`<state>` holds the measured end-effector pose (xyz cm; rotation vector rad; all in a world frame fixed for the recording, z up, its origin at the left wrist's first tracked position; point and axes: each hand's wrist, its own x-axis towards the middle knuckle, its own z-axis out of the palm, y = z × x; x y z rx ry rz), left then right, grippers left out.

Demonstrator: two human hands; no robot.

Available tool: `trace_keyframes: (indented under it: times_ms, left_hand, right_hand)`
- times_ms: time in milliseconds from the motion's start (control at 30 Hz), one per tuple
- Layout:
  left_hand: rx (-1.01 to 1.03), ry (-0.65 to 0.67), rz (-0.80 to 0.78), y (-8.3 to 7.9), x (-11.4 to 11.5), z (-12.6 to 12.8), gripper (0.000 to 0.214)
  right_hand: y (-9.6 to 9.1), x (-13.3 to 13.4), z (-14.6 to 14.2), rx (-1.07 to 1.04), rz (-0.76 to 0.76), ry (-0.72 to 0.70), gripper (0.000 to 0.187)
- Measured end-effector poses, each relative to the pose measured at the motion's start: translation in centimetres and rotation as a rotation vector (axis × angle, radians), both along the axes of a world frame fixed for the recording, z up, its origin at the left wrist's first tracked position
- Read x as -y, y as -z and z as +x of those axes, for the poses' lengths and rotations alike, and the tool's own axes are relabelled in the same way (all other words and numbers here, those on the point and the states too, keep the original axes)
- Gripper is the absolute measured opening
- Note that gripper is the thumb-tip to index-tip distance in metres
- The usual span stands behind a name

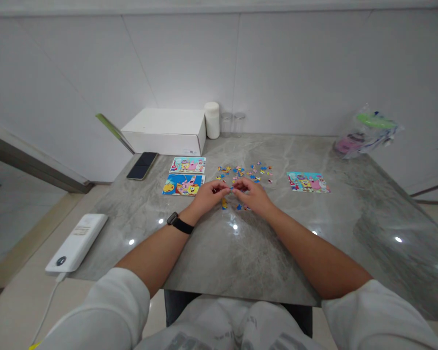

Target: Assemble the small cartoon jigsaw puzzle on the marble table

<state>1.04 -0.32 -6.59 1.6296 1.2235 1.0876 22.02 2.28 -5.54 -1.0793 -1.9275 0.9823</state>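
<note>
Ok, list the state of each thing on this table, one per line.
puzzle pieces: loose, scattered.
picture cards: flat, face up.
phone: flat, dark.
white box: closed.
power bank: cable plugged in.
left hand: fingertips pinched.
right hand: fingertips pinched.

- I read this as a room in a home: a grey marble-look counter (211, 253) stands against plain white wall panels, with pale floor tiles beside it.
- Household bits lie about: a phone (142, 165), a power bank (76, 243), a white box (168, 131), glass jars (233, 124).
- Cartoon jigsaw pieces (244, 171) point to leisure, not a workplace.
</note>
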Motion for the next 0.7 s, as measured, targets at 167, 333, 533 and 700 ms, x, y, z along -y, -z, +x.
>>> trace_keyframes:
  times_ms: [167, 333, 533, 700]
  left_hand:
    - [0.200, -0.018, -0.092, 0.68, -0.48, -0.01, 0.036]
    - [0.166, 0.028, -0.101, 0.37, -0.28, 0.00, 0.034]
    - [0.029, -0.024, -0.053, 0.04, -0.07, -0.04, 0.036]
    - [-0.037, -0.005, 0.015, 0.28, -0.14, -0.10, 0.031]
  right_hand:
    - [0.01, -0.10, -0.02, 0.094, 0.086, 0.006, 0.012]
    - [-0.01, 0.11, 0.11, 0.048, -0.028, 0.031, 0.019]
    - [0.47, -0.18, 0.17, 0.040, -0.077, 0.015, 0.023]
    - [0.75, -0.27, 0.21, 0.070, -0.072, -0.013, 0.021]
